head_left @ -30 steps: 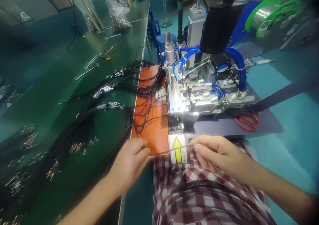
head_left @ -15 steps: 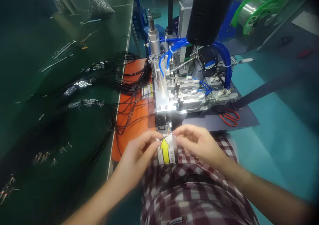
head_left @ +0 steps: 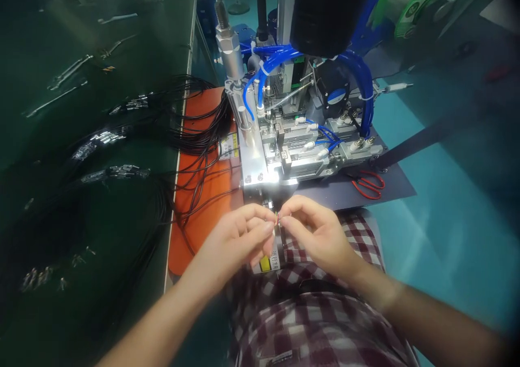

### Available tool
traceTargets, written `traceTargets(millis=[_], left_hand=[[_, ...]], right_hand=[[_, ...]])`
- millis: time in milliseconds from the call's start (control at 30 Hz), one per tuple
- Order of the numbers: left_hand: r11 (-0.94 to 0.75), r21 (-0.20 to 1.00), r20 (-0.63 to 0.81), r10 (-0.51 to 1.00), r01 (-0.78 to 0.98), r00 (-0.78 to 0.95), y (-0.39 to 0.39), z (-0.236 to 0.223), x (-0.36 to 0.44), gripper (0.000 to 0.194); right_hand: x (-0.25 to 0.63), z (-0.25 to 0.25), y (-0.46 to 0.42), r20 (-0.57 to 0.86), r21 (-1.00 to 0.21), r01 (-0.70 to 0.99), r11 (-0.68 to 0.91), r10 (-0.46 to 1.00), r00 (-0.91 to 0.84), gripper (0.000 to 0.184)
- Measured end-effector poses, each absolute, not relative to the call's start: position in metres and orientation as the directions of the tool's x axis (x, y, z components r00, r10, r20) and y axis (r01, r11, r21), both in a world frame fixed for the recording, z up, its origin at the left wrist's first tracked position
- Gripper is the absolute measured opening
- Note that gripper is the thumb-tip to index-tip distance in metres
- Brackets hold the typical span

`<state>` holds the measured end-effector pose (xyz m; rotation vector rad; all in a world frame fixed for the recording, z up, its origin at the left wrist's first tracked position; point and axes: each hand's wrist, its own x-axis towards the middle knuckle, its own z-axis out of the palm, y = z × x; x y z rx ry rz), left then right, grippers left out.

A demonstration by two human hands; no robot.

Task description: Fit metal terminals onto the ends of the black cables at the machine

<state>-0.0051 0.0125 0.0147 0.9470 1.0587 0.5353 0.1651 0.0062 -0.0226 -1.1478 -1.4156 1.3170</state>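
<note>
Thin coloured wires (head_left: 277,218) show between my fingertips at the front of a metal machine (head_left: 254,169). My left hand (head_left: 238,234) is closed in a pinch on them from the left. From the right, my right hand (head_left: 319,229) pinches at the same spot, thumb and forefinger close together. The fingertips hide most of what they hold. Just below lies a white label plate (head_left: 274,257) with a yellow mark, partly covered by my left hand.
Black cables (head_left: 203,134) run over an orange board (head_left: 203,204) onto the dark green table (head_left: 81,194) at left. Red-handled scissors or snips (head_left: 369,185) lie on the grey base right of the machine. Blue air tubes (head_left: 280,58) arch above it. A green-rimmed spool (head_left: 410,10) stands back right.
My left hand has come up and right over the label's yellow arrow, closer to my right hand. The wires are now between both hands' fingertips. The view has shifted a little.
</note>
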Motion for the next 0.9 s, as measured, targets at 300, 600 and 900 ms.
traceTargets(millis=[300, 600, 900], left_hand=[[0.605, 0.796, -0.578, 0.750, 0.020, 0.323, 0.011, 0.007, -0.007, 0.018], [0.550, 0.834, -0.539, 0.797, 0.041, 0.273, 0.008, 0.006, -0.003, 0.017], [0.557, 0.827, -0.508, 0.800, -0.081, 0.320, 0.005, 0.009, -0.005, 0.016]], right_hand=[[0.172, -0.024, 0.005, -0.037, -0.992, 0.124, -0.022, 0.992, -0.122, 0.004], [0.159, -0.016, 0.009, -0.294, -0.936, -0.119, -0.330, 0.923, -0.247, 0.017], [0.155, -0.019, 0.002, -0.324, -0.908, -0.174, -0.382, 0.902, -0.286, 0.020]])
